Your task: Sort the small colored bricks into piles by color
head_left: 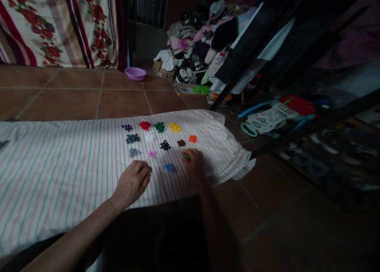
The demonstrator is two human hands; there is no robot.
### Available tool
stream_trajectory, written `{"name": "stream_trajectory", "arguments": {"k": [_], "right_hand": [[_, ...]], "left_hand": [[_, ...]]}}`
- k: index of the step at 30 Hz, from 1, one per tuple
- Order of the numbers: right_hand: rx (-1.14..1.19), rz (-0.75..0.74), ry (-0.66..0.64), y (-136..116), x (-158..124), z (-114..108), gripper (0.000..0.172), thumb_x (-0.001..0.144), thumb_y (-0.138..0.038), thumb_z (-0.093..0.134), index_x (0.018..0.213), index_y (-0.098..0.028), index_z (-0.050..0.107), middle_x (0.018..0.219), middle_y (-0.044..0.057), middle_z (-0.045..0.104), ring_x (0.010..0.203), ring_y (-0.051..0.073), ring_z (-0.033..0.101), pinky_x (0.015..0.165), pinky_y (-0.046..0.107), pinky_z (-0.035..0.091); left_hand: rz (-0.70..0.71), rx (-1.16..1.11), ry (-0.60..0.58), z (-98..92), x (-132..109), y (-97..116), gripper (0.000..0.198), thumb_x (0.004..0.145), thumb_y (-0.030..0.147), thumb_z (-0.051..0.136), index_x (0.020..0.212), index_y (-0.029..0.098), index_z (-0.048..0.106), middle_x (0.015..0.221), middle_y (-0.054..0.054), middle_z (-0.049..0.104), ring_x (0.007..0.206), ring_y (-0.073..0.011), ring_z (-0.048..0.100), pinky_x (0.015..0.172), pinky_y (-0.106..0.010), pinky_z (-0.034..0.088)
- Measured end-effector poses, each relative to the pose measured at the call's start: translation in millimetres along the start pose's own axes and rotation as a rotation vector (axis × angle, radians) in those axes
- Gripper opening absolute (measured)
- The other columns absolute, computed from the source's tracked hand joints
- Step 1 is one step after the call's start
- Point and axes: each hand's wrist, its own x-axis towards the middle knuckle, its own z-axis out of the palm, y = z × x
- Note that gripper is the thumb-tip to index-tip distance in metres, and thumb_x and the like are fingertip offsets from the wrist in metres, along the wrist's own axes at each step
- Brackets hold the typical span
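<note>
Small plastic-looking pieces lie sorted by colour in little piles on a striped cloth. My right hand is at the right side, its fingers closed over lime green pieces; whether these are lifted or rest on the cloth is hidden. My left hand rests low on the cloth, fingers curled together, and its grip is out of sight. Nearest it are the light grey pile and the pink pile. Between both hands lies the blue pile. Brown pieces and orange pieces sit just beyond my right hand.
Farther back are purple, red, green, yellow, dark grey, white and black piles. A dark frame bar rises at right. Beyond stand a purple basin and heaped clothes.
</note>
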Motion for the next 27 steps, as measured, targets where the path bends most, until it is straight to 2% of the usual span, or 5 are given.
{"name": "stream_trajectory", "arguments": {"k": [7, 17, 27], "right_hand": [[0.026, -0.004, -0.013, 5.5, -0.3, -6.9, 0.011, 0.082, -0.021, 0.056, 0.081, -0.020, 0.067, 0.088, 0.006, 0.068, 0.085, 0.022, 0.058, 0.081, 0.036, 0.042], [0.067, -0.067, -0.010, 8.8, -1.8, -7.1, 0.012, 0.082, -0.028, 0.059, 0.081, -0.021, 0.068, 0.095, 0.007, 0.070, 0.095, 0.022, 0.061, 0.090, 0.040, 0.041], [0.017, -0.022, 0.011, 1.2, 0.1, -7.2, 0.013, 0.080, -0.025, 0.055, 0.082, -0.020, 0.067, 0.089, 0.007, 0.070, 0.087, 0.023, 0.059, 0.084, 0.038, 0.044]], "left_hand": [[-0.022, -0.027, -0.006, -0.1, 0.1, 0.3, 0.016, 0.092, 0.020, 0.045, 0.098, 0.018, 0.061, 0.099, -0.008, 0.060, 0.094, -0.0207, 0.052, 0.081, -0.037, 0.050], [-0.044, -0.040, -0.022, 1.0, -0.5, -1.0, 0.014, 0.091, 0.020, 0.048, 0.096, 0.018, 0.061, 0.099, -0.007, 0.059, 0.095, -0.0212, 0.051, 0.082, -0.038, 0.050], [-0.034, -0.013, -0.012, 0.1, 2.0, -0.2, 0.013, 0.090, 0.020, 0.049, 0.093, 0.018, 0.061, 0.095, -0.007, 0.059, 0.093, -0.0213, 0.051, 0.079, -0.038, 0.050]]}}
